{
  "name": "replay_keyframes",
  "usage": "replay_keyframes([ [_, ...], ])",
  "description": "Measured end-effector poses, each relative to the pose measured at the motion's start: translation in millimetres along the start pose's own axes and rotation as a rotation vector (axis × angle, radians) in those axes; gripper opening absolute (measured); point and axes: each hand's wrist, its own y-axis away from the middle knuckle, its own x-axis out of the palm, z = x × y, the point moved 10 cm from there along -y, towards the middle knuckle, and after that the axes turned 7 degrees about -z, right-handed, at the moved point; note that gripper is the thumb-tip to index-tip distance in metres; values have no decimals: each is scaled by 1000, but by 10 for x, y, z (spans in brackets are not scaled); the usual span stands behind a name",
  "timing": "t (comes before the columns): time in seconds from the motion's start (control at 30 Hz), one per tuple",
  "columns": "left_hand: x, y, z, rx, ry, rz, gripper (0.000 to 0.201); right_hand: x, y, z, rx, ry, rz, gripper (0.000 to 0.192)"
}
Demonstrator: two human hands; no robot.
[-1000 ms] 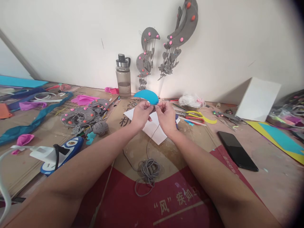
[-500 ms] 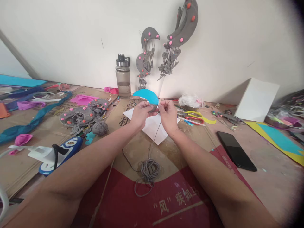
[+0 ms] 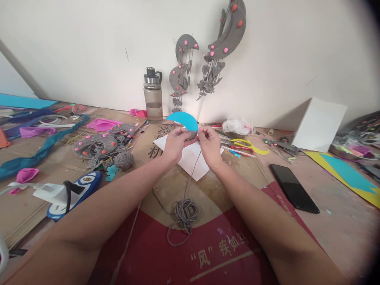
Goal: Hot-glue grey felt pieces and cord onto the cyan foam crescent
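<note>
Lying nearest: a loose coil of grey cord (image 3: 185, 211) sits on the cardboard sheet (image 3: 178, 186), at the edge of its red printed part, between the 2 forearms.
Cord run: 1 strand rises from the coil up to the hands.
Left hand (image 3: 175, 143): fingers pinched together on the lower end of the blue crescent (image 3: 183, 119), which it holds up above the white paper (image 3: 190, 158).
Right hand (image 3: 210, 144): thumb and forefinger pressed together on the cord just beside the crescent's wrapped grey end; the 2 hands nearly touch.
White paper: lies flat under the hands, 1 corner pointing toward the coil.
Open room near: bare cardboard on both sides of the coil, and a bare stretch between the right forearm and the black phone (image 3: 293, 193).
Left side: a blue-and-white tool (image 3: 74, 192) near the left forearm; beyond it a grey yarn ball (image 3: 124, 160) touching a heap of grey crescents (image 3: 101, 144) with pink dots.
Right side: yellow-handled scissors (image 3: 247, 145) and red-handled ones just beside the right hand, well apart from the phone.
Far edge: a water bottle (image 3: 153, 96) stands upright against the wall, left of 2 grey hanging mobiles (image 3: 208, 55).
Far right: a white board (image 3: 322, 124) leans on the wall.
</note>
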Motion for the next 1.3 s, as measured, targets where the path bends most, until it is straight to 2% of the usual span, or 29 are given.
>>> replay_keyframes([
  [0.2,-16,-5,25,-40,11,-31,16,22,4,-54,39,-42,17,10],
  [0.4,-43,-34,71,-66,50,-40,12,-30,3,-63,44,-49,-37,12],
  [0.57,-20,-37,65,-55,76,-5,14,4,0,-37,27,-34,4,8],
  [0.73,-17,-34,63,-56,89,1,19,13,-8,-38,4,-16,19,12],
  [0.87,-19,-32,75,-60,93,10,14,19,-9,-28,-13,18,33,13],
  [1.13,-30,-37,65,-42,70,8,12,50,-7,-106,66,27,56,16],
  [1.3,-37,-52,62,-60,37,6,10,81,7,-77,54,21,78,17],
])
